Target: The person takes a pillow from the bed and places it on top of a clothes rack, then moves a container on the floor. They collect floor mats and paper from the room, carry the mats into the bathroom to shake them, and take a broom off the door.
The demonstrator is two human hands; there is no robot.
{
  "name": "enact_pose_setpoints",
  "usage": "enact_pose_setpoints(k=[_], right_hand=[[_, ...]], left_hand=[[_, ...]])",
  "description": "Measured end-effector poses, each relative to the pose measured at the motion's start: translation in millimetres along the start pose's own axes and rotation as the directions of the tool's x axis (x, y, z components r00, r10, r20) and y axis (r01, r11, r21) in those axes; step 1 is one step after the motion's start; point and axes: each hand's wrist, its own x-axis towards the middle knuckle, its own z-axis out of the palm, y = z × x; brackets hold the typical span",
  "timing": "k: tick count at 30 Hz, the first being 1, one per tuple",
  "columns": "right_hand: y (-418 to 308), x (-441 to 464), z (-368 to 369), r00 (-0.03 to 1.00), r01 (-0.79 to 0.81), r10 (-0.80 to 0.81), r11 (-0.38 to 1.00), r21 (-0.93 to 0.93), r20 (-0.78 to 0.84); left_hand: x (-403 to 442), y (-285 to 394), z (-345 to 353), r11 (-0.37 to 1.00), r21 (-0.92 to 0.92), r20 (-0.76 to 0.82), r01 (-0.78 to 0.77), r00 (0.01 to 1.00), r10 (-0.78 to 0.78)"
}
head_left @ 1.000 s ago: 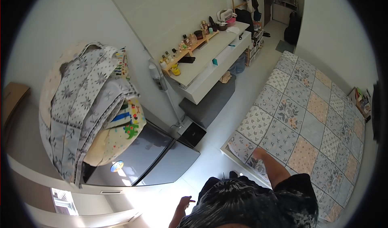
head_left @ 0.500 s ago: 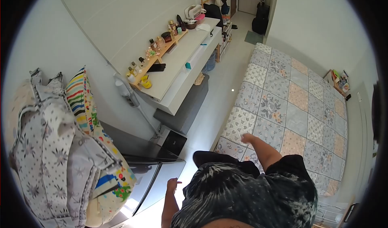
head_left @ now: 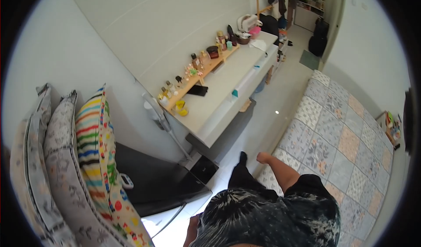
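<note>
My right hand (head_left: 263, 157) hangs in front of my body with its fingers curled in and nothing seen in them. It is above the floor beside the bed, near the patchwork bedspread (head_left: 320, 150). My left hand (head_left: 195, 220) is low at my side, partly hidden by my dark patterned shirt, and its fingers do not show clearly. Close to that side is a black glossy-topped cabinet (head_left: 153, 181). Beyond it, several pillows stand in a row, among them a striped, colourful pillow (head_left: 90, 137) and a grey floral pillow (head_left: 66, 159). Neither hand touches them.
A white dressing table (head_left: 223, 93) along the wall bears bottles, a black phone (head_left: 197, 90) and a yellow container (head_left: 181, 108). A stick vacuum (head_left: 162, 120) leans beside it. A grey bench (head_left: 237, 126) is underneath. The floor (head_left: 280, 102) runs between table and bed towards a doorway.
My view has shifted, so the table and bed sit further right. The pillows now show as an upright row, and a white device shows beside them. One foot is forward; my left hand is more hidden.
</note>
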Motion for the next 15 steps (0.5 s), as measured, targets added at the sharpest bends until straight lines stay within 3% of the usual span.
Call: enact_pose_setpoints(k=[2,4,6,8,10,13,14,15], right_hand=[[-26,44,-28,0.99,0.141,-0.142,0.988,0.059,0.018],[-30,81,-38,0.977,0.193,-0.175,0.968,0.161,-0.119],[-25,111,-62,0.978,0.21,-0.209,0.963,0.167,-0.026],[-2,125,-80,0.991,0.127,-0.132,0.982,0.138,0.023],[26,140,-102,0.964,0.005,-0.027,0.996,0.084,0.264],[81,141,-143,0.988,-0.019,-0.01,0.982,0.188,0.151],[104,137,-160,0.995,-0.058,0.038,0.968,0.245,0.087],[125,133,-178,0.996,-0.088,0.085,0.95,0.3,0.023]], left_hand=[[48,36,-12,0.998,0.059,-0.002,0.028,1.0,-0.028],[113,89,-21,0.992,0.124,0.006,0.037,0.999,-0.038],[168,148,-25,0.98,0.19,0.023,0.061,0.998,-0.066],[188,187,-5,0.963,0.236,0.053,0.13,0.988,-0.147],[170,208,1,0.923,0.306,0.089,0.235,0.958,-0.273],[238,329,-12,0.853,0.489,0.203,0.185,0.926,-0.317],[288,321,-4,0.854,0.512,0.256,-0.094,0.966,-0.047],[312,357,5,0.932,0.362,0.189,0.031,0.976,-0.106]])
